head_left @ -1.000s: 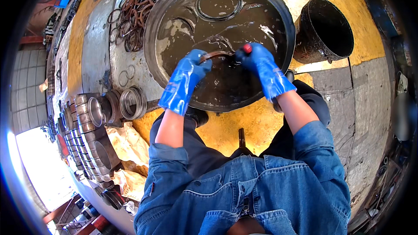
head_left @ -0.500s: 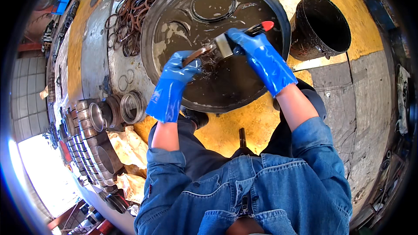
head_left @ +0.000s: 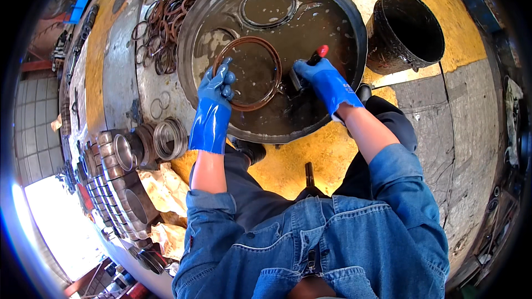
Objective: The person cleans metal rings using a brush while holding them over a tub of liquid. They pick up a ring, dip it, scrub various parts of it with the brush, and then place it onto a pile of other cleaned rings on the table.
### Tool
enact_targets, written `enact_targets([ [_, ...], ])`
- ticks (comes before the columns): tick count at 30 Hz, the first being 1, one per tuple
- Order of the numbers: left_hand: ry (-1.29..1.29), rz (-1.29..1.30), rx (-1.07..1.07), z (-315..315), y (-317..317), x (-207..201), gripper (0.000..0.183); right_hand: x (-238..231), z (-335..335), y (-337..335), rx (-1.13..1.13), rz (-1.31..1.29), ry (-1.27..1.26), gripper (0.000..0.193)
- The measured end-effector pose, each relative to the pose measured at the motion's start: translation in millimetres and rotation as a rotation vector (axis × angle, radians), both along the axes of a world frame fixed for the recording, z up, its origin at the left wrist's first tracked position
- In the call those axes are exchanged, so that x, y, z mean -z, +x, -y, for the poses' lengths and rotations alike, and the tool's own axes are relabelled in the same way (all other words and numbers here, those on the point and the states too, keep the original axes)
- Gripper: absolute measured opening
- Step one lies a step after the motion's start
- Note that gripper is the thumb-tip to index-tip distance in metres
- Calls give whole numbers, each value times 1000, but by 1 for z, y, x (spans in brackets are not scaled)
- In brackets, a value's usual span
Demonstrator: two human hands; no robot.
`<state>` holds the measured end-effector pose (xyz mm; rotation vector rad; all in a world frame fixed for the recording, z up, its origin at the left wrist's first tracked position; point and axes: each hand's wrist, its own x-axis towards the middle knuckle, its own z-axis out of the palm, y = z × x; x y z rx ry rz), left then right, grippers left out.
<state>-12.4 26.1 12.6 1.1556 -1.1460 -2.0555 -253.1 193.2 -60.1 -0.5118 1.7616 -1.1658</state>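
My left hand [head_left: 212, 97], in a blue rubber glove, grips a reddish-brown metal ring [head_left: 278, 63] by its left edge. The ring is tilted toward me, over the murky liquid in a large round basin [head_left: 187, 41]. To its right, my gloved right hand [head_left: 326, 80] is wrapped round the dark, red-tipped handle of a brush [head_left: 319, 55]. The brush head points down toward the liquid, its bristles hard to make out. Another ring [head_left: 269, 25] lies partly under the liquid toward the basin's far side.
Many rusty rings [head_left: 173, 19] are heaped left of the basin. A black bucket [head_left: 382, 50] stands to its right. Nearer on the left are stacked metal cylinders [head_left: 111, 160], shiny rings [head_left: 169, 137] and brown paper [head_left: 166, 188]. My legs straddle the basin's near side.
The ring, seen edge-on before, has turned so its round opening faces me. My right hand has lowered with the brush, away from the ring.
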Motion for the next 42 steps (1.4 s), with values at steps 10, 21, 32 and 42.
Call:
enact_targets([
  [10,-133,212,72,-33,-20,-23,33,-66,23,30,-515,-1288,-354,37],
  [21,-254,206,122,-41,-32,-25,31,-38,31,41,-245,-453,121,19],
  [32,-248,126,87,-39,-28,-18,30,-60,10,57,-153,663,-277,31],
  [42,-177,197,116,-34,-27,-14,31,-49,24,47,-434,-1020,76,38],
])
